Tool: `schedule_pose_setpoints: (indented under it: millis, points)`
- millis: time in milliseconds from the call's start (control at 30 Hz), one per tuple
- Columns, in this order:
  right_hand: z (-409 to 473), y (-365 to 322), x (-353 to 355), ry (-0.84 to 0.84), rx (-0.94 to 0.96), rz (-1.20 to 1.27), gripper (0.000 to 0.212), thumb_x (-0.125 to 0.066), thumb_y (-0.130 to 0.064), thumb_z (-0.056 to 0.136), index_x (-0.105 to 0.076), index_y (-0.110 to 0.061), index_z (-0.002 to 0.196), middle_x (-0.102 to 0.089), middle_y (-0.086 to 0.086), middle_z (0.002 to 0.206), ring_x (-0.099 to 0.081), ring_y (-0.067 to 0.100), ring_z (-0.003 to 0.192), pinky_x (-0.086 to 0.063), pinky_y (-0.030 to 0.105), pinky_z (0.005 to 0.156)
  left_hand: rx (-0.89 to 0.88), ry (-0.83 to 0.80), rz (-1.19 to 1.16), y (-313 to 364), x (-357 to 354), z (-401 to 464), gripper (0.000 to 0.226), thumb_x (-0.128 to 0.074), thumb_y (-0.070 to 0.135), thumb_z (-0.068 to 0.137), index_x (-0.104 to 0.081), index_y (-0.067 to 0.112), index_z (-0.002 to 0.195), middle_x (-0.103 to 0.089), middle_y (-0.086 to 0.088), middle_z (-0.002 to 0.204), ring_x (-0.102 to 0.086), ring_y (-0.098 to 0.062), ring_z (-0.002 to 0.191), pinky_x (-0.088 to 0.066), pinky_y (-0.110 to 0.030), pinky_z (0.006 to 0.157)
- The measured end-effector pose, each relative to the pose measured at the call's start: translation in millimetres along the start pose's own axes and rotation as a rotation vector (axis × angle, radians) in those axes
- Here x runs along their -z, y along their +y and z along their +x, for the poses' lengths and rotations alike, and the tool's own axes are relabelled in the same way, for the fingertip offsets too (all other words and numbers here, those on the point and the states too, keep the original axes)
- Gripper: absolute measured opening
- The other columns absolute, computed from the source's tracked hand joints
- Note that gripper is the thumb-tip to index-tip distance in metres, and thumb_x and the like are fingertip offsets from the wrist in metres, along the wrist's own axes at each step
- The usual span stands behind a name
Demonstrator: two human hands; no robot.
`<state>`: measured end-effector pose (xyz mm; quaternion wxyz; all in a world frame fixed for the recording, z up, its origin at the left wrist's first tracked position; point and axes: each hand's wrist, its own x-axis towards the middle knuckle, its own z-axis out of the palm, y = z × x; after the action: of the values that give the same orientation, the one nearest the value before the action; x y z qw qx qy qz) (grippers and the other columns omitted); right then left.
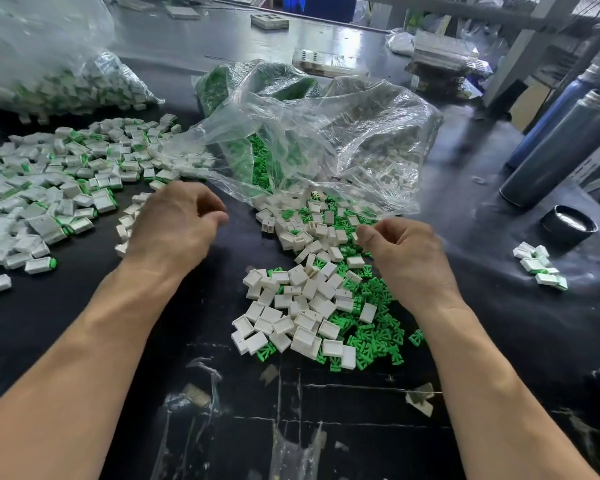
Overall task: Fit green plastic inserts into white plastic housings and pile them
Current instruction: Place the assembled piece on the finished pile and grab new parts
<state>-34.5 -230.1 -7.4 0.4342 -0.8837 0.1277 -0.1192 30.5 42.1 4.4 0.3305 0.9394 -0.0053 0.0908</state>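
Note:
A heap of loose white housings (291, 306) mixed with green inserts (371, 337) lies on the black table (222, 341) in front of me. More of both spill from a clear plastic bag (309, 133) behind it. A wide pile of fitted housings with green ends (49, 188) covers the left side. My left hand (174, 223) hovers between the two piles, fingers loosely curled, with nothing visible in it. My right hand (406, 251) is over the right edge of the loose heap, thumb and fingertips drawn together; whether it pinches a part is hidden.
A second clear bag of fitted pieces (49, 84) lies at the back left. Two dark cylinders (561, 147) lean at the right, with a black round lid (568, 225) and a small cluster of fitted pieces (539, 266) near them. Torn tape strips mark the table's near edge.

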Motion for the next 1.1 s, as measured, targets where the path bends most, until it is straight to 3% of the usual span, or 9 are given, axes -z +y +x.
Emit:
schedule_pose_setpoints:
  millis: [67,133,300,500,600,767,900,1100]
  points:
    - [0,0,2,-0.047,0.011,-0.010,0.021,-0.071,-0.044,0.095,-0.073,-0.028,0.081,-0.067,-0.011,0.070,-0.062,0.006,0.067,-0.048,0.028,0.067,0.002,-0.251,-0.123,11,0,-8,0.007,-0.080,0.029,0.087,-0.077,0.027,0.082,-0.072,0.012,0.074,-0.066,-0.004,0.074,-0.046,-0.021,0.066]
    - [-3,-3,0,-0.096,0.048,-0.038,0.014,-0.073,-0.045,0.094,-0.075,-0.032,0.086,-0.068,-0.016,0.077,-0.060,-0.004,0.068,-0.045,0.023,0.066,-0.009,-0.426,-0.166,18,-4,-14,0.006,-0.078,0.033,0.089,-0.078,0.030,0.083,-0.075,0.012,0.078,-0.069,-0.006,0.077,-0.053,-0.025,0.072]
    - [-12,-9,-9,-0.184,0.140,-0.070,0.009,-0.073,-0.045,0.093,-0.075,-0.036,0.093,-0.066,-0.027,0.082,-0.056,-0.012,0.075,-0.042,0.019,0.069,-0.082,-0.481,-0.040,27,-14,-22,0.007,-0.075,0.031,0.093,-0.079,0.036,0.089,-0.072,0.017,0.086,-0.065,0.002,0.082,-0.050,-0.021,0.073]
    - [-17,-17,-12,-0.248,0.259,-0.105,0.009,-0.072,-0.041,0.095,-0.077,-0.040,0.102,-0.061,-0.021,0.095,-0.054,-0.002,0.081,-0.039,0.020,0.076,-0.129,-0.630,-0.011,28,-6,-23,0.020,-0.064,0.027,0.101,-0.078,0.041,0.099,-0.068,0.019,0.102,-0.064,-0.002,0.099,-0.051,-0.027,0.094]
    - [-21,-22,-14,-0.340,0.307,-0.136,0.012,-0.072,-0.040,0.095,-0.077,-0.042,0.106,-0.057,-0.026,0.100,-0.054,-0.005,0.090,-0.039,0.018,0.081,-0.172,-0.697,-0.001,26,-4,-22,0.026,-0.061,0.023,0.103,-0.076,0.044,0.106,-0.060,0.021,0.110,-0.057,0.001,0.105,-0.043,-0.018,0.093]
    - [-23,-25,-12,-0.435,0.375,-0.229,0.014,-0.069,-0.041,0.097,-0.076,-0.044,0.108,-0.055,-0.024,0.103,-0.049,-0.010,0.095,-0.035,0.016,0.081,-0.227,-0.738,0.061,26,-6,-23,0.032,-0.054,0.024,0.105,-0.072,0.050,0.111,-0.051,0.026,0.110,-0.054,0.004,0.099,-0.038,-0.015,0.081]
    - [-22,-24,-10,-0.453,0.377,-0.314,0.015,-0.066,-0.049,0.097,-0.075,-0.047,0.108,-0.053,-0.025,0.104,-0.047,-0.009,0.099,-0.035,0.016,0.081,-0.242,-0.757,0.096,26,-5,-23,0.042,-0.049,0.020,0.105,-0.069,0.056,0.113,-0.046,0.031,0.111,-0.053,0.003,0.091,-0.043,-0.022,0.077]
    - [-20,-22,-10,-0.363,0.343,-0.367,0.016,-0.063,-0.052,0.098,-0.073,-0.047,0.109,-0.053,-0.027,0.103,-0.049,-0.005,0.103,-0.032,0.012,0.083,-0.295,-0.586,0.102,27,-13,-26,0.019,-0.067,0.032,0.098,-0.073,0.048,0.106,-0.052,0.024,0.110,-0.051,0.006,0.099,-0.036,-0.012,0.081]
